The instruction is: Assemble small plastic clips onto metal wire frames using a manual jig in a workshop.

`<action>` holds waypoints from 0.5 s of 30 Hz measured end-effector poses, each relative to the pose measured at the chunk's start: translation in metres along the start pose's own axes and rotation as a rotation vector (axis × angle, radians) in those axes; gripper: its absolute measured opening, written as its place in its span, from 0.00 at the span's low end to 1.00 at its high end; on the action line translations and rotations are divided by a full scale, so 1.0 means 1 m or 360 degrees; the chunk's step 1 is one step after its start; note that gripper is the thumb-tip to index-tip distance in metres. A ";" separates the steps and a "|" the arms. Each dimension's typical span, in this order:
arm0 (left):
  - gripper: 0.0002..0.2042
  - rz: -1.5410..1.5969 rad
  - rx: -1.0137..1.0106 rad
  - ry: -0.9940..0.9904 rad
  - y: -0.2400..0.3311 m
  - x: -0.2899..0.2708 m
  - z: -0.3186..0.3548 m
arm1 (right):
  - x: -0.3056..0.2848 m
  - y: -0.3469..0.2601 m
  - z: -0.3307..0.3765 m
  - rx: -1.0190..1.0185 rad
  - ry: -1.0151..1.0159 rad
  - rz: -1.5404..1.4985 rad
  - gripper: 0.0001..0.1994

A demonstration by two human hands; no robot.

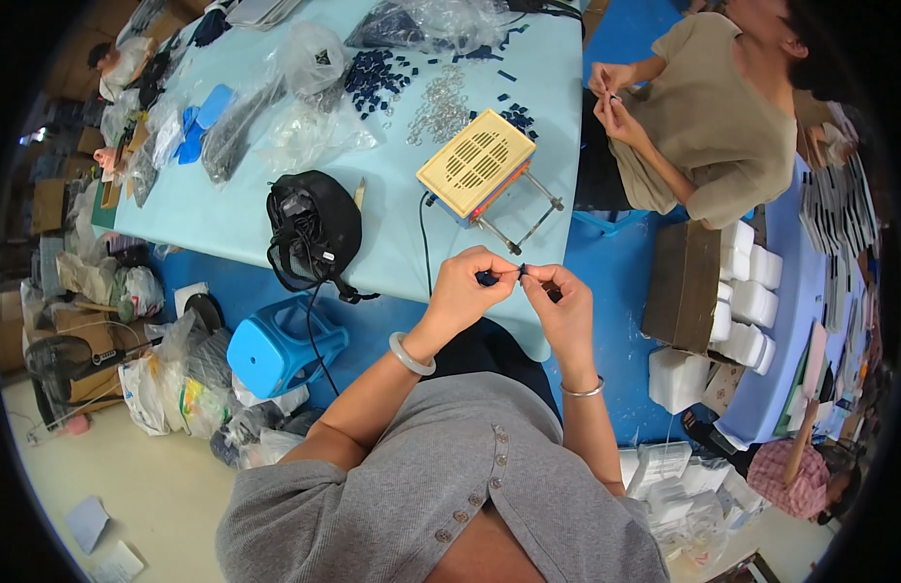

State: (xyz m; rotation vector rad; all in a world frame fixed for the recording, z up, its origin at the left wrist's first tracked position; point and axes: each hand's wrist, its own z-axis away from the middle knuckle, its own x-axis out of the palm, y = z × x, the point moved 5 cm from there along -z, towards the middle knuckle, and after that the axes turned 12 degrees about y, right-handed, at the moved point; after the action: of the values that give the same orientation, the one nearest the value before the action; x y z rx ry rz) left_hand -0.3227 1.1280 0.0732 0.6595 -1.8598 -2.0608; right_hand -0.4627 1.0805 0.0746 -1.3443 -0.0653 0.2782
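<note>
Left hand (467,294) and right hand (563,307) pinch a small dark piece (522,273) (its shape largely hidden).

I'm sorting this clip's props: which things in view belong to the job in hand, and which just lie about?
Likely in the job:
small dark piece, pinched between left hand and right hand
dark blue pieces, clear pieces on the table
cream-topped box, perhaps

Seemingly just lying about:
black bag at the table edge
blue stool
white containers at right

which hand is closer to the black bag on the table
Left. The left hand is to the right of the black bag; the right hand is farther right.
</note>
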 end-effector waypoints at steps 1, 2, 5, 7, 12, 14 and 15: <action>0.04 -0.0056 0.0035 -0.0001 0.004 0.000 0.001 | -0.001 -0.001 0.001 -0.0096 0.0076 0.0111 0.04; 0.04 -0.0056 0.0037 -0.0004 0.004 0.000 0.001 | -0.002 -0.003 0.001 -0.0191 0.0152 0.0222 0.04; 0.05 -0.0042 0.0062 0.0034 0.006 0.000 0.001 | -0.003 -0.005 0.003 -0.0290 0.0241 0.0250 0.04; 0.05 -0.0063 0.0083 0.0042 0.010 0.000 0.001 | -0.002 -0.001 0.003 -0.0274 0.0238 0.0151 0.04; 0.05 0.0068 0.0008 0.0013 0.006 0.001 0.002 | -0.004 0.012 0.000 0.0224 0.0020 -0.0470 0.04; 0.05 0.0104 -0.0033 0.0001 0.005 0.001 0.003 | 0.000 0.016 0.001 0.0340 -0.0133 -0.0764 0.05; 0.05 0.0167 -0.0124 -0.0003 0.004 0.002 0.002 | -0.001 0.018 0.000 0.0339 -0.0133 -0.0764 0.05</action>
State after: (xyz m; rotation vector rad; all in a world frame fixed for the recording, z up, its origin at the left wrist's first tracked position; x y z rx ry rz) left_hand -0.3262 1.1286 0.0765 0.5295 -1.7653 -2.0557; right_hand -0.4671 1.0842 0.0572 -1.0671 -0.4114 -0.0648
